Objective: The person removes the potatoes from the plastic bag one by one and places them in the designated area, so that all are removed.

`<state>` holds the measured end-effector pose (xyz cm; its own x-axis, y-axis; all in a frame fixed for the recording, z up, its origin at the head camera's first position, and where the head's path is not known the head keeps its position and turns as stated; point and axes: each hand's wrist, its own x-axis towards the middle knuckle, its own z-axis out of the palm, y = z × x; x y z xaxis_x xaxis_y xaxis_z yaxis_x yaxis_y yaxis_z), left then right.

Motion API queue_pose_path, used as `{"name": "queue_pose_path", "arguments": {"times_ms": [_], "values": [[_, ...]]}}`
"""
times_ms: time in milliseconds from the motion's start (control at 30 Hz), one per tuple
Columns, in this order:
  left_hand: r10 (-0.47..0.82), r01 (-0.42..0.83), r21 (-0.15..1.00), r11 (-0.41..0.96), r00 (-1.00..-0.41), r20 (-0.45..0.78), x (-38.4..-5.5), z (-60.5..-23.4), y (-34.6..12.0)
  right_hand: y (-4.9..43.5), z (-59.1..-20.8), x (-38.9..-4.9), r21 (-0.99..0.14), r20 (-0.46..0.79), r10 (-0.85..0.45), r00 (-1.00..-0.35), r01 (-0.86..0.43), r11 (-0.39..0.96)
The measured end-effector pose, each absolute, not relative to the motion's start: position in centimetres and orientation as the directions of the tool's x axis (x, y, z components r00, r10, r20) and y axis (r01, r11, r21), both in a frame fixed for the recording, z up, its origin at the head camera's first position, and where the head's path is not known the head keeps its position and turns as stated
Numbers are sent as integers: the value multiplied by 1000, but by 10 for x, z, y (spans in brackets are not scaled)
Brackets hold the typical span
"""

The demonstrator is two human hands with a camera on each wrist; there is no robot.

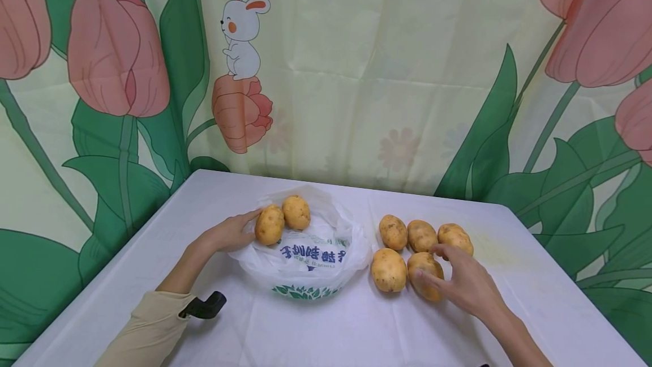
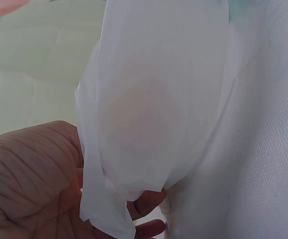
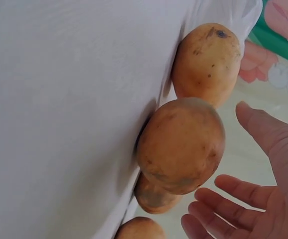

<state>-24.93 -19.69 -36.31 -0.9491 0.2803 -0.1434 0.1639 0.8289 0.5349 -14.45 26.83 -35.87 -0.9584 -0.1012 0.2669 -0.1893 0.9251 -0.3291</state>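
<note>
A white plastic bag with blue and green print lies spread wide on the table, two potatoes inside. My left hand is at the bag's left rim, beside the nearer potato; the other potato lies just behind it. In the left wrist view, fingers curl round the bag's edge, and the plastic hides part of them. My right hand reaches over the front right potato. Its thumb and fingers are spread around that potato, with a gap showing in the right wrist view.
Right of the bag, more potatoes stand in two rows: one at the front left, and three behind, at the left, middle and right. A white cloth covers the table. A tulip-print curtain hangs behind.
</note>
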Motion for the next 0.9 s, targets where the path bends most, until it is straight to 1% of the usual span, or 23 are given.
{"name": "queue_pose_path", "arguments": {"times_ms": [233, 533, 633, 733, 900], "values": [[288, 169, 542, 823, -947, -141, -249, -363, -197, 257, -353, -150, -336, 311, -97, -945, -205, 919], [290, 171, 545, 821, -947, -139, -250, -364, -198, 242, -351, -158, -372, 406, -153, -901, -316, 873], [289, 168, 549, 819, -947, -141, -249, -363, -198, 237, -350, -160, -389, 410, -163, -898, -334, 858], [289, 168, 547, 820, -947, -143, -248, -362, -197, 230, -348, -161, -398, 392, -160, -906, -324, 858], [297, 178, 549, 817, -945, -135, -248, -361, -198, 218, -345, -162, -380, 394, -163, -905, -321, 867]]}}
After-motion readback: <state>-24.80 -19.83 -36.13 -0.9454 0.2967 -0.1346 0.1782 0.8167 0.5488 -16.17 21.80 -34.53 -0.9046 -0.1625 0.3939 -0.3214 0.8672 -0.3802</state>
